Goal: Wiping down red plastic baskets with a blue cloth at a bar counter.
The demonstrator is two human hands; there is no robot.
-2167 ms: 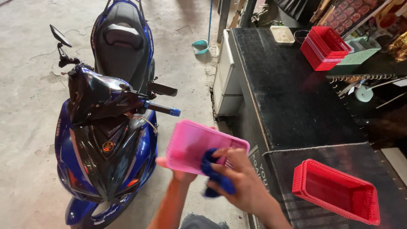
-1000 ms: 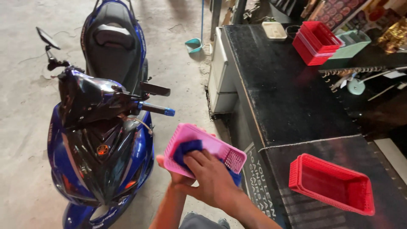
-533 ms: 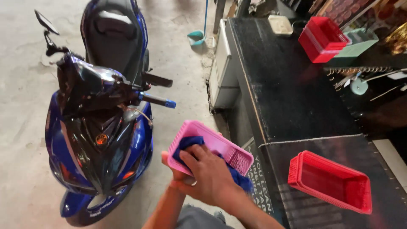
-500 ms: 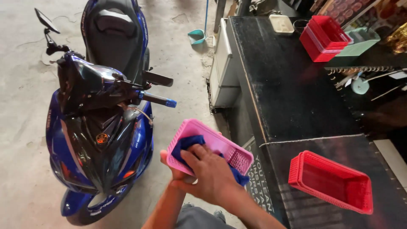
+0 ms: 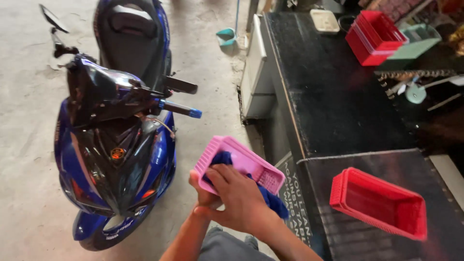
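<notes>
A black counter (image 5: 338, 106) bears a red basket (image 5: 379, 203) and stacked red baskets (image 5: 374, 36).

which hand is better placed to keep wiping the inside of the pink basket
Probably the right hand: it presses the blue cloth into the pink basket. The left hand grips the basket from below, steadying it.

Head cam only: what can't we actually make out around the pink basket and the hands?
- Left hand: mostly hidden behind the right hand and pink basket; its grip is unclear.
- Blue cloth: largely covered by the right hand, so its extent is unknown.
- Pink basket interior: partly blocked by hand and cloth.
- Red basket: far corner blurred.
- Scooter: rear cut off by the top edge.
</notes>
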